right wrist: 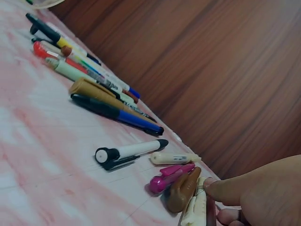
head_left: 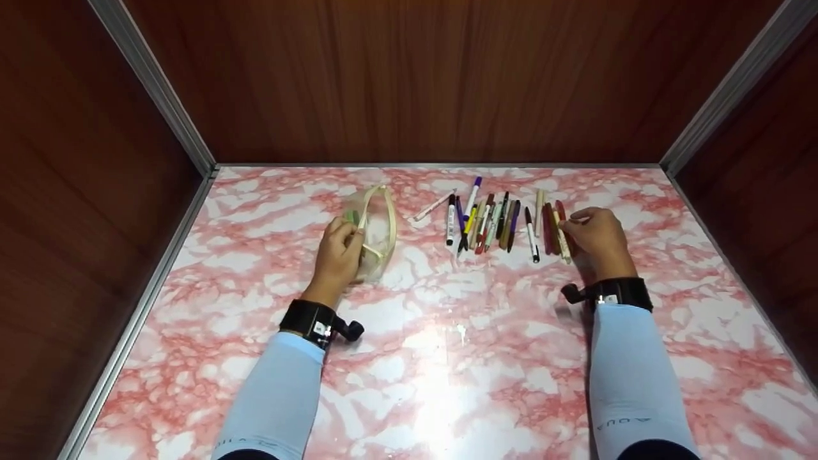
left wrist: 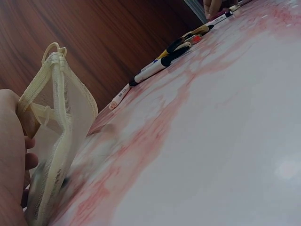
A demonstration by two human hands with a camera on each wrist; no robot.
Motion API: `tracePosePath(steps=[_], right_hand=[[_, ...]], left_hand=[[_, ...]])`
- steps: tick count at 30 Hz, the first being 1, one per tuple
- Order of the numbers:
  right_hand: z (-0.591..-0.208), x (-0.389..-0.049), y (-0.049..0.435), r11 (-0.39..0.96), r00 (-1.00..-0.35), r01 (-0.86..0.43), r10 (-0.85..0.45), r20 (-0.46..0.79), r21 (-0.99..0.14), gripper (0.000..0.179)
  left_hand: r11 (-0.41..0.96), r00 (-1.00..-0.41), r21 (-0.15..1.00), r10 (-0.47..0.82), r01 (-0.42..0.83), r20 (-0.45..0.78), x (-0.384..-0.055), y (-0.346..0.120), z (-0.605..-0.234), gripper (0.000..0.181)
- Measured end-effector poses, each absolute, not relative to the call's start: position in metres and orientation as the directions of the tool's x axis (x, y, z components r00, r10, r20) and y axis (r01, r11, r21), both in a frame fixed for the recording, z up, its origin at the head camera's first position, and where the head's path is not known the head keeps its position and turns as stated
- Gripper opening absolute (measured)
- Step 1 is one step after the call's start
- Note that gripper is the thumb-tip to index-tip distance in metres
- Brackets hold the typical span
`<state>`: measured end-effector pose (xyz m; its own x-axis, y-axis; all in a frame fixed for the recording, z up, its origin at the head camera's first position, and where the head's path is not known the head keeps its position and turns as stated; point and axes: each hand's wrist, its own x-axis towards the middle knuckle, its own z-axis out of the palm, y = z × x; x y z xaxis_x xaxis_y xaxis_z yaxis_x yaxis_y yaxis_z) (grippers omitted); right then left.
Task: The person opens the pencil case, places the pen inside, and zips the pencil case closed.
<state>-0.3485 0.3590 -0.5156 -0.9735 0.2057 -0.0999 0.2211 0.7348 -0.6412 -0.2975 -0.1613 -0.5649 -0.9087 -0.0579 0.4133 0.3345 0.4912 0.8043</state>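
Observation:
My left hand (head_left: 340, 252) grips the near side of a see-through mesh pouch (left wrist: 70, 108) with a pale yellow zip edge, which gapes towards the right. Something green (head_left: 352, 216) shows through its mesh. Over at the right end of a row of pens, my right hand (head_left: 597, 233) pinches a cream pen (right wrist: 195, 209), thumb tip against its upper part. A dark red pen (head_left: 560, 207) lies right beside it, partly hidden by the hand. To the left of these are a brown pen (right wrist: 181, 193) and a magenta pen (right wrist: 162, 181).
Several pens (head_left: 492, 223) lie side by side between the hands. A black-and-white pen (head_left: 532, 236) sits apart from them, and a pale pink pen (head_left: 434, 206) slants nearest the pouch. Wood-grain panels (head_left: 409, 83) wall in the marbled table (head_left: 447, 383) at the back and sides.

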Motion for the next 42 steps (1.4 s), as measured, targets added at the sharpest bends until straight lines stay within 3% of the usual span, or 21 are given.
tracePosePath(steps=[12,32,42], right_hand=[[-0.513,-0.348,0.356,0.697,-0.976,0.215,0.144,-0.16,-0.684,0.049],[-0.509,-0.349,0.335,0.754,-0.979,0.206,0.161,-0.128,-0.623,0.05],[-0.516,-0.35,0.34,0.633,-0.976,0.185,0.211,-0.063,-0.752,0.039]], left_hand=[[0.496,-0.906,0.797,-0.046,0.344,0.42,-0.298,-0.162,-0.566,0.023],[0.502,-0.91,0.798,-0.053,0.332,0.411,-0.297,-0.161,-0.564,0.024],[0.501,-0.916,0.805,-0.055,0.318,0.397,-0.297,-0.161,-0.564,0.023]])
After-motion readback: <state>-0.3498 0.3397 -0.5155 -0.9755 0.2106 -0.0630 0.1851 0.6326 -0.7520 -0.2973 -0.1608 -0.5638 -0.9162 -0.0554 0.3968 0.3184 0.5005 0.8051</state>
